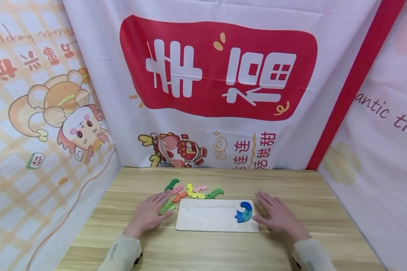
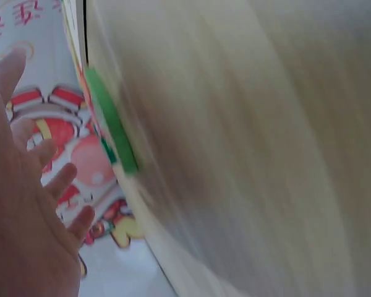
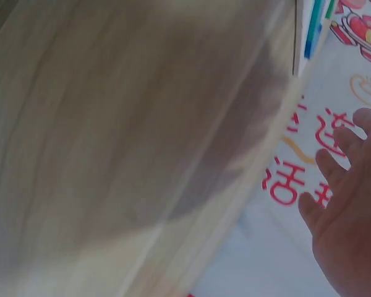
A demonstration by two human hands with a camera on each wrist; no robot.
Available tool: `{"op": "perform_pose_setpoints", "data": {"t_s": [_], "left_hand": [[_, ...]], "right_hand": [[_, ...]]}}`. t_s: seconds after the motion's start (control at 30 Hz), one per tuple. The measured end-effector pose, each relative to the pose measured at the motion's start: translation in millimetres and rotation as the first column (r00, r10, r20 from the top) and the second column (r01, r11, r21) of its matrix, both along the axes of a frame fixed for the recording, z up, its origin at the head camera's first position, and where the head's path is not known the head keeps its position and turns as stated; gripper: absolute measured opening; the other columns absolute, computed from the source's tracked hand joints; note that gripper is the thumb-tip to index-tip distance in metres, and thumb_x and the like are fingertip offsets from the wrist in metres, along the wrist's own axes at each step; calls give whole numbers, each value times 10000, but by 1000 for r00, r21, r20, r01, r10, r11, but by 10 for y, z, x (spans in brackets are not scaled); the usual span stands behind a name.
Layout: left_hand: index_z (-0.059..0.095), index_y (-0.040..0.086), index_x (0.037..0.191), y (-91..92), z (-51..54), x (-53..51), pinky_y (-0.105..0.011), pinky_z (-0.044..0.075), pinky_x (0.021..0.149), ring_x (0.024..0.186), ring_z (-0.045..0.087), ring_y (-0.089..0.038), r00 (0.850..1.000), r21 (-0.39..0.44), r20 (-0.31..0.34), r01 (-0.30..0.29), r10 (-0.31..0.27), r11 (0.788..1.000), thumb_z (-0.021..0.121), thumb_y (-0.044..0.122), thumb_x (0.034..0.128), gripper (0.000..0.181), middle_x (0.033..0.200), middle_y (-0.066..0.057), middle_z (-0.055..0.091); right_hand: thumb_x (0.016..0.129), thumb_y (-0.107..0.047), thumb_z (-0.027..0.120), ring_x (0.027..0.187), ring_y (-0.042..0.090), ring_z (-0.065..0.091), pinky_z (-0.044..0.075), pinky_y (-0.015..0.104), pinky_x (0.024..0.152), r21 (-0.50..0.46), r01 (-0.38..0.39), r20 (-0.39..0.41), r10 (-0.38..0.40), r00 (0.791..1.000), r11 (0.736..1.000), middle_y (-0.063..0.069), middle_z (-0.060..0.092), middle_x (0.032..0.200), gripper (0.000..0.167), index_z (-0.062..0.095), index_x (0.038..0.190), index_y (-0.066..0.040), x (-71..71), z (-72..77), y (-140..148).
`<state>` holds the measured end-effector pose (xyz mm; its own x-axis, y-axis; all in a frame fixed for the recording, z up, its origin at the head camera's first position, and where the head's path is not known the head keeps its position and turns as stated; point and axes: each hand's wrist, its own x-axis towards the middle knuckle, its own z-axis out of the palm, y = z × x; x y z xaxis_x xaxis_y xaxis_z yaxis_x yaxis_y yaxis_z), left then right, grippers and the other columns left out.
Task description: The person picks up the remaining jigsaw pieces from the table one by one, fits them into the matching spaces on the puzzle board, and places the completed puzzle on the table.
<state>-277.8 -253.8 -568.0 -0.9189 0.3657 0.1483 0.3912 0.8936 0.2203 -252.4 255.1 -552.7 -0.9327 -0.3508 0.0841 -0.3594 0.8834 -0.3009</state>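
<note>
A pale wooden puzzle board [image 1: 207, 222] lies on the table with a wavy recess cut in it. Blue curved puzzle pieces [image 1: 247, 214] sit together at its right end. Left of the board my left hand [image 1: 150, 212] is spread, its fingers by a light green piece [image 1: 167, 206]; whether they touch it I cannot tell. In the left wrist view the left hand [image 2: 31, 210] holds nothing. My right hand [image 1: 278, 214] is at the board's right edge, thumb near the blue pieces. Its fingers look extended in the right wrist view, the right hand [image 3: 352, 198] holding nothing.
Behind the board lie a dark green piece [image 1: 172, 184], an orange piece [image 1: 180, 196], a yellow piece [image 1: 198, 195], a pink piece [image 1: 201, 188] and a green piece [image 1: 214, 194]. Printed cloth [image 1: 217, 71] hangs behind the wooden table [image 1: 220, 252] and on both sides.
</note>
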Motion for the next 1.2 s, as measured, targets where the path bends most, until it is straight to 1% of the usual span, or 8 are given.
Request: {"op": "perform_pose_setpoints", "data": {"t_s": [0.1, 0.2, 0.33, 0.43, 0.63, 0.73, 0.87, 1.2], "left_hand": [[345, 265, 1625, 163, -25, -30, -644, 232, 1246, 1538, 331, -377, 997, -4, 66, 49, -48, 999, 576, 649, 971, 792, 1688, -10, 338], [326, 267, 1633, 292, -35, -55, -636, 206, 1260, 1557, 301, -354, 988, 2, 123, 97, -96, 995, 607, 703, 923, 879, 1688, -7, 338], [329, 256, 1633, 396, -30, -66, -617, 198, 1270, 1560, 302, -330, 974, 13, 187, 132, -132, 991, 643, 759, 859, 975, 1681, -13, 353], [337, 245, 1630, 426, -28, -70, -603, 202, 1274, 1556, 313, -317, 965, 22, 218, 143, -144, 990, 658, 755, 850, 985, 1675, -5, 364], [367, 232, 1617, 437, -19, -69, -595, 204, 1277, 1553, 317, -317, 953, 39, 263, 144, -150, 989, 689, 711, 858, 953, 1669, 6, 376], [360, 230, 1620, 440, -20, -71, -585, 198, 1283, 1563, 301, -315, 948, 28, 281, 146, -148, 989, 690, 699, 864, 948, 1674, 6, 365], [360, 231, 1620, 442, -35, -78, -570, 184, 1291, 1572, 284, -302, 948, 30, 285, 141, -144, 990, 691, 691, 867, 942, 1679, 12, 355], [355, 222, 1622, 436, -76, -92, -580, 179, 1290, 1575, 277, -299, 946, 48, 289, 140, -148, 989, 688, 684, 874, 940, 1684, 9, 347]], "right_hand": [[901, -723, 615, 1561, 362, 288, 224, 622, 1262, -18, -13, 83, 15, 996, 1000, 66, 306, 1699, 974, 323, 1630, -148, -34, -47, -83], [869, -729, 656, 1569, 344, 278, 242, 601, 1263, -40, -19, 143, 24, 989, 999, 51, 288, 1707, 1011, 316, 1633, -162, -66, -89, -148], [821, -732, 709, 1561, 358, 290, 272, 605, 1249, -47, -13, 189, 22, 982, 999, 65, 297, 1703, 1065, 316, 1634, -166, -99, -136, -208], [781, -747, 738, 1550, 365, 311, 295, 609, 1238, -39, 5, 209, 3, 978, 999, 70, 316, 1695, 1109, 324, 1632, -171, -118, -159, -230], [753, -741, 770, 1544, 359, 327, 304, 602, 1236, -28, 20, 232, -13, 973, 999, 68, 331, 1689, 1126, 342, 1625, -172, -145, -187, -232], [750, -741, 773, 1539, 362, 335, 309, 604, 1232, -25, 17, 233, -11, 972, 1000, 73, 338, 1685, 1124, 354, 1620, -167, -150, -204, -227], [749, -744, 772, 1539, 365, 334, 309, 606, 1232, -27, 17, 231, -10, 973, 999, 75, 336, 1686, 1123, 360, 1618, -163, -153, -221, -224], [742, -739, 781, 1535, 373, 337, 306, 616, 1228, -28, 23, 226, -16, 974, 999, 74, 339, 1685, 1120, 371, 1613, -166, -143, -218, -222]]}}
